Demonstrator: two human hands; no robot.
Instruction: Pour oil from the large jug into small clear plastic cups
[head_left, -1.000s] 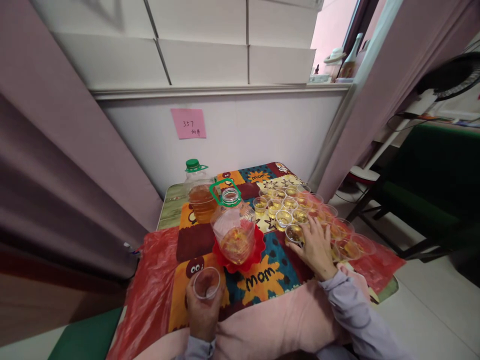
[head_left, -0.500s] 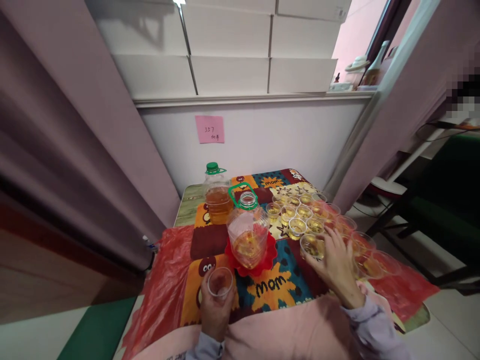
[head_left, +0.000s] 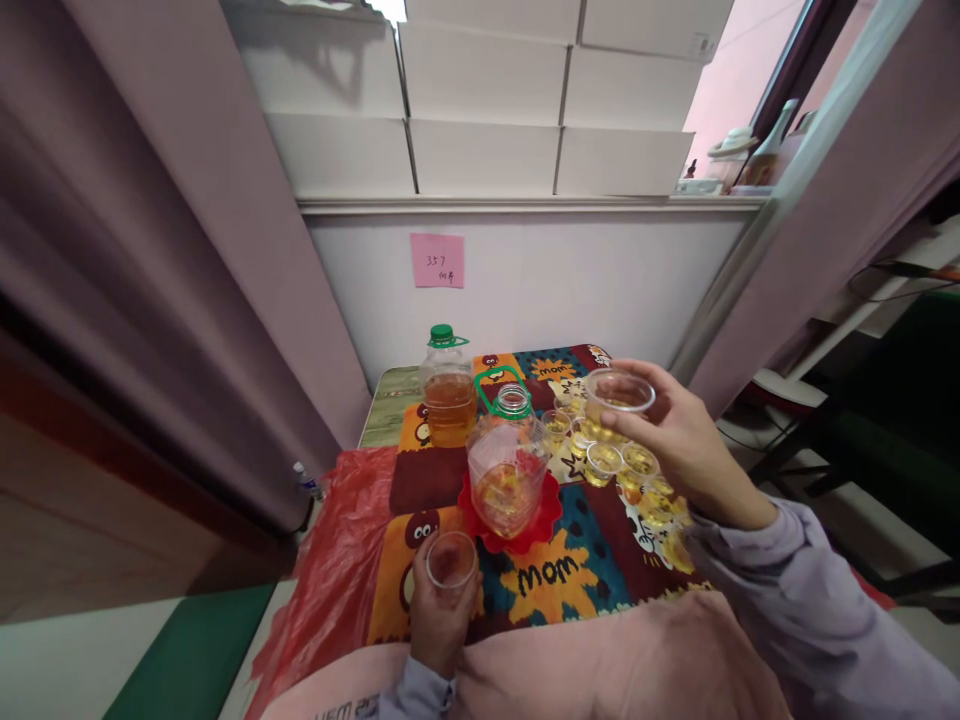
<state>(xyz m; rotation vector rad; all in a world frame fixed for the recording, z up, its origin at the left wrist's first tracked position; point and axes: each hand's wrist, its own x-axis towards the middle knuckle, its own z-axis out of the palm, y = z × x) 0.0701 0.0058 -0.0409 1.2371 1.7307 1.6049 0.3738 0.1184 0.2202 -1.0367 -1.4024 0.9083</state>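
Observation:
My left hand (head_left: 442,620) is closed around a clear plastic cup (head_left: 451,560) near the table's front edge; it looks empty. Raised over the table, my right hand (head_left: 675,430) grips another clear plastic cup (head_left: 619,392) by its side, with yellowish liquid inside. Beneath and beyond it stand several clear cups of yellow liquid (head_left: 604,462), partly hidden by my right hand and sleeve. Between my hands a wide clear jug (head_left: 506,480), uncapped and with a green handle, holds some amber liquid. It rests in a red scalloped dish (head_left: 553,512).
A second jug (head_left: 448,400) with a green cap and amber liquid stands behind on the left. Red plastic sheeting (head_left: 330,550) hangs over the table's left side. A patterned cloth (head_left: 544,580) covers the tabletop. White boxes (head_left: 480,155) are stacked on the ledge behind.
My right hand has lifted a cup of liquid from the front of the group, up and toward the jug. My left hand still holds its cup. The view has shifted slightly.

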